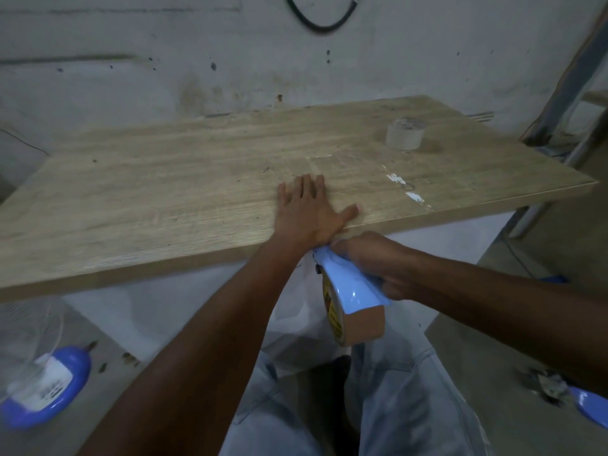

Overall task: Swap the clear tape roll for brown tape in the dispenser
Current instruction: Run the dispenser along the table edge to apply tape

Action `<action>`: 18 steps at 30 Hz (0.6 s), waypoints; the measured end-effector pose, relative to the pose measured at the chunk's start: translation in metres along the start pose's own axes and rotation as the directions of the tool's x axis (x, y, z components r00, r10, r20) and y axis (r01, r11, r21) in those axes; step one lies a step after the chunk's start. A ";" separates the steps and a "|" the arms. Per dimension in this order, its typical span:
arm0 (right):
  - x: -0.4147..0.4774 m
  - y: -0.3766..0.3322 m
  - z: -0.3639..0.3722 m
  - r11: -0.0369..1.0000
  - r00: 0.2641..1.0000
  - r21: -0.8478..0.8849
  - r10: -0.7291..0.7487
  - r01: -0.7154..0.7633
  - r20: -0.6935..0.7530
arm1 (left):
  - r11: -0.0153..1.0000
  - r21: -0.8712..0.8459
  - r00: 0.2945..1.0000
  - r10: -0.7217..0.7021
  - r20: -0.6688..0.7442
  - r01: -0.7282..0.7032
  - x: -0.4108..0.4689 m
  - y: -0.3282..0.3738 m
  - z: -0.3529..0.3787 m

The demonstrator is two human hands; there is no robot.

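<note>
While right hand (pixel 378 261) grips dispenser (pixel 348 284), clear roll (pixel 404 133) well apart

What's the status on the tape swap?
Left hand flat on table. Right hand gripping dispenser, brown tape loaded. Clear roll set aside. Nothing obstructing.

One worktop (pixel 164 192); two tape rolls, namely one clear roll (pixel 404 133) and one brown roll (pixel 365 327); one blue dispenser (pixel 348 284); two hands, left (pixel 306 212) and right (pixel 375 258); one fan (pixel 36 373); one black cable (pixel 316 26) on wall.
</note>
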State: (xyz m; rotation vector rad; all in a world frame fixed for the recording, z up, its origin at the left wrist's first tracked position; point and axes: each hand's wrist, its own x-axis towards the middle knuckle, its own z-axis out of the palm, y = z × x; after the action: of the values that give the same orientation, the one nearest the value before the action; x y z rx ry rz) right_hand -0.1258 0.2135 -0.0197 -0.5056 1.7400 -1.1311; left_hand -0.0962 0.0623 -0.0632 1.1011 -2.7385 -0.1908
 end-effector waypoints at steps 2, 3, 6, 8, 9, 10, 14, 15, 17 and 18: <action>-0.002 0.000 0.002 1.000 1.000 -0.015 0.005 -0.005 0.001 | 1.000 0.005 1.000 0.000 0.001 0.000 -0.003 -0.001 0.000; -0.002 0.000 0.002 1.000 1.000 -0.026 0.007 -0.007 -0.005 | 1.000 0.010 1.000 0.002 0.006 -0.002 -0.003 -0.001 0.000; -0.001 0.002 0.001 0.999 1.000 -0.034 0.007 -0.008 -0.023 | 1.000 0.023 1.000 -0.003 0.027 0.003 -0.001 0.000 0.002; -0.003 0.002 0.001 0.999 1.000 -0.036 0.005 -0.006 -0.018 | 1.000 0.020 0.999 -0.020 0.031 0.020 0.002 0.000 0.001; -0.003 0.002 0.001 0.999 1.000 -0.035 0.005 -0.006 -0.017 | 0.999 0.019 0.999 -0.032 0.027 0.031 0.003 -0.001 0.000; -0.003 0.002 0.000 0.999 1.000 -0.037 0.005 -0.006 -0.018 | 0.999 0.016 0.999 -0.045 0.025 0.044 0.004 -0.001 -0.001; -0.005 0.001 -0.002 0.999 1.000 -0.032 0.017 -0.017 -0.009 | 0.998 0.013 0.998 -0.057 0.022 0.057 0.005 -0.001 -0.002; -0.005 0.001 -0.002 0.999 1.000 -0.027 0.021 -0.021 -0.007 | 0.999 0.011 0.999 -0.048 0.015 0.048 0.003 -0.001 -0.001; -0.006 -0.001 -0.002 0.999 1.000 -0.026 0.024 -0.024 -0.001 | 1.000 0.004 1.000 -0.030 0.011 0.030 0.001 0.000 -0.001; -0.007 -0.002 -0.001 1.000 1.000 -0.021 0.022 -0.022 0.005 | 1.000 -0.001 1.000 -0.027 0.014 0.027 -0.001 0.000 -0.001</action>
State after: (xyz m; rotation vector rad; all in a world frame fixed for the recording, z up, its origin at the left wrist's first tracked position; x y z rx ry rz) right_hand -0.1239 0.2181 -0.0150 -0.5007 1.7501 -1.0969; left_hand -0.0956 0.0627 -0.0625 1.1411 -2.7366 -0.2053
